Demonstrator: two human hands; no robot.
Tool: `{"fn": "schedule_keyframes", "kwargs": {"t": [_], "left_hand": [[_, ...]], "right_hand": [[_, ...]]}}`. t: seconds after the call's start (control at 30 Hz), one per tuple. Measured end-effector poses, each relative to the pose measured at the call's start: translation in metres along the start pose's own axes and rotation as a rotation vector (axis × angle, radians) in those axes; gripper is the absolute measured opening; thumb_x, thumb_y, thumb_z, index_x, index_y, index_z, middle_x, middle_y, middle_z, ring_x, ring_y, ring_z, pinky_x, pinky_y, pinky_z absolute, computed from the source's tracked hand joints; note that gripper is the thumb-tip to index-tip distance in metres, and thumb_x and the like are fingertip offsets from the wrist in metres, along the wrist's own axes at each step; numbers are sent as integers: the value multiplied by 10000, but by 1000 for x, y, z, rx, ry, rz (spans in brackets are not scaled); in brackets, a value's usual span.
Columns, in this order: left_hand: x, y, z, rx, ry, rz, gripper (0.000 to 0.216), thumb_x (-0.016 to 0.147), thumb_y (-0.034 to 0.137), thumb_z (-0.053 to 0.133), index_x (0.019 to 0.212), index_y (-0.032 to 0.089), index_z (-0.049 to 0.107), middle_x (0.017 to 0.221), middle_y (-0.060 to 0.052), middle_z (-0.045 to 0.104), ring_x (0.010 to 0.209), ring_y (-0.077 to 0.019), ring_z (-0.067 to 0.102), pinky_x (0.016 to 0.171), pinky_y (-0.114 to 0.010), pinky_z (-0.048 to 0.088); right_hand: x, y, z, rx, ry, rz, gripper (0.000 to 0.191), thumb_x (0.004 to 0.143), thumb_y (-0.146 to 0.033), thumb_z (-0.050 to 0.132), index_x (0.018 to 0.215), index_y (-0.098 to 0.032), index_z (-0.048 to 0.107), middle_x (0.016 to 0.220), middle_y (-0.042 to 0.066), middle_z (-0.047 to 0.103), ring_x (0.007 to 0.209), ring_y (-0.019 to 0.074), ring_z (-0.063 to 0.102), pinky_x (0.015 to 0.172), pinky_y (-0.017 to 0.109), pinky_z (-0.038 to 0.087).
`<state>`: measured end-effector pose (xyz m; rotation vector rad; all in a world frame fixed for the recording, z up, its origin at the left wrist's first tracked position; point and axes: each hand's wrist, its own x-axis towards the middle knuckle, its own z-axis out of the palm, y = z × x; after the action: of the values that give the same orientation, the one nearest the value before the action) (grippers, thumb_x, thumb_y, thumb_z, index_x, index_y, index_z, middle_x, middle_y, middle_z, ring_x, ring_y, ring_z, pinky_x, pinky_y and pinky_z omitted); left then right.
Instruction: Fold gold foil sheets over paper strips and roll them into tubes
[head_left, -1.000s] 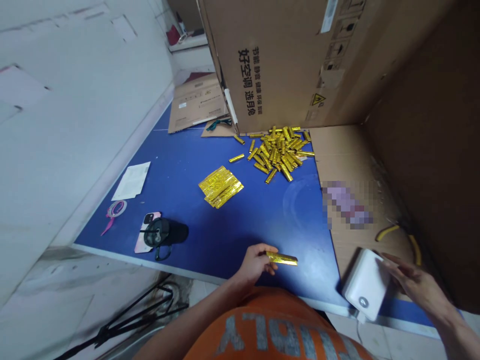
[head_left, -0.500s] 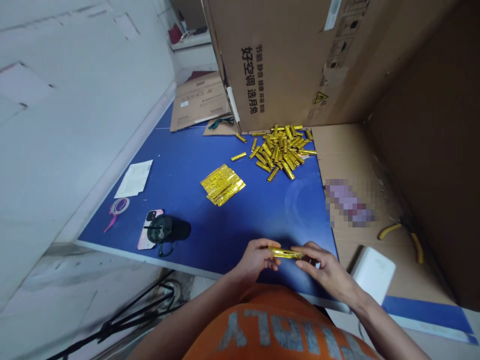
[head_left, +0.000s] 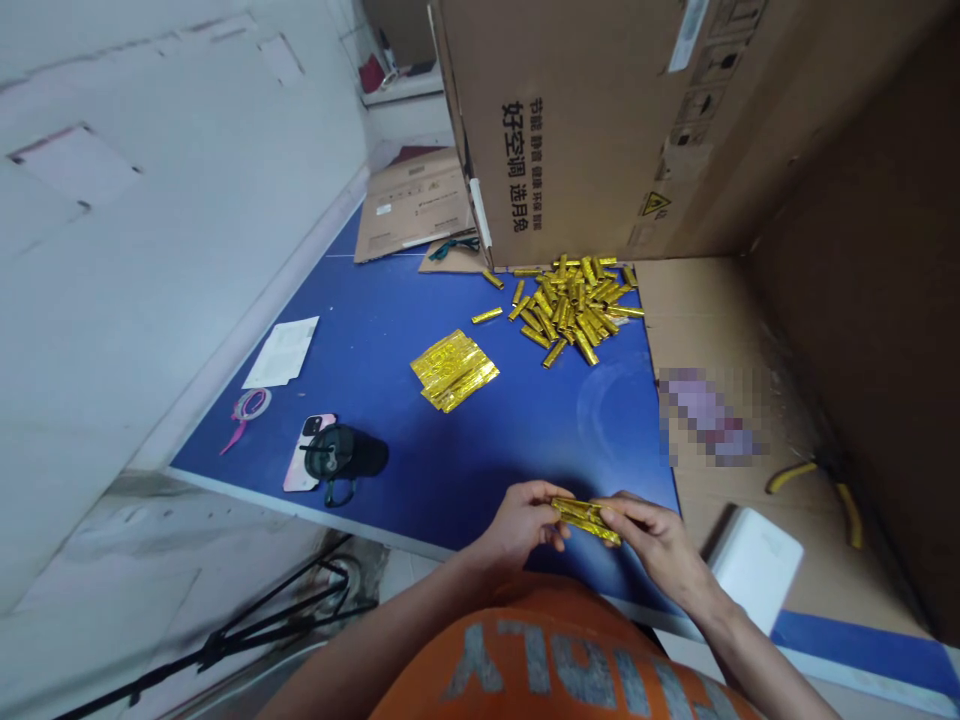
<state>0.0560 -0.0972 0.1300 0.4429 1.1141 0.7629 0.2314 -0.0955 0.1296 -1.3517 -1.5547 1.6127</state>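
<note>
Just above the near edge of the blue table (head_left: 360,380), a shiny gold foil strip (head_left: 583,516) is pinched between my two hands. My left hand (head_left: 523,522) is closed on its left end, while my right hand (head_left: 654,540) grips its right end with thumb and fingers. The strip looks partly folded lengthwise. Ahead of my hands lies a flat stack of gold foil sheets (head_left: 455,370). Farther back, a heap of narrow folded gold foil pieces (head_left: 574,308) rests against the cardboard.
A dark cup with a handle (head_left: 351,452) and a phone (head_left: 300,462) sit at left, near a tape roll (head_left: 252,403) and white paper (head_left: 282,352). A large cardboard box (head_left: 592,130) walls the back. At right are a white box-shaped object (head_left: 757,565) and yellow-handled pliers (head_left: 851,510).
The foil strip has tilted, its right end now lower and more of its surface showing. My right fingers have shifted their hold on it. The camera view has turned slightly.
</note>
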Motion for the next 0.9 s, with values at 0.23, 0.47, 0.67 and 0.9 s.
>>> {"fn": "schedule_keyframes", "kwargs": {"t": [0.23, 0.47, 0.67, 0.9], "left_hand": [[0, 2, -1, -75, 114, -24, 171, 518, 120, 529, 669, 77, 597, 442, -27, 549, 400, -107, 491, 386, -205, 377], [4, 6, 12, -238, 148, -34, 109, 549, 111, 536, 632, 73, 597, 503, -33, 544, 463, -86, 506, 446, -186, 383], [2, 5, 15, -286, 183, -27, 86, 609, 124, 540, 659, 74, 589, 535, -39, 548, 484, -89, 522, 459, -187, 394], [-1, -2, 13, 3, 218, 140, 229, 630, 300, 606, 734, 101, 561, 533, 0, 545, 377, -86, 496, 352, -187, 366]], "right_hand": [[3, -9, -1, -159, -107, -39, 309, 817, -372, 442, 955, -199, 656, 680, 14, 578, 582, 133, 513, 562, 246, 415], [9, -13, -17, -263, -213, -128, 311, 819, -371, 437, 989, -206, 639, 712, 28, 597, 637, 152, 520, 609, 261, 421], [14, -9, -20, -219, -228, -79, 325, 815, -398, 431, 986, -191, 613, 763, 33, 611, 595, 140, 526, 580, 255, 437], [19, -1, -11, -151, -184, 29, 364, 827, -438, 382, 633, -167, 530, 476, -32, 485, 429, 98, 448, 472, 225, 361]]}}
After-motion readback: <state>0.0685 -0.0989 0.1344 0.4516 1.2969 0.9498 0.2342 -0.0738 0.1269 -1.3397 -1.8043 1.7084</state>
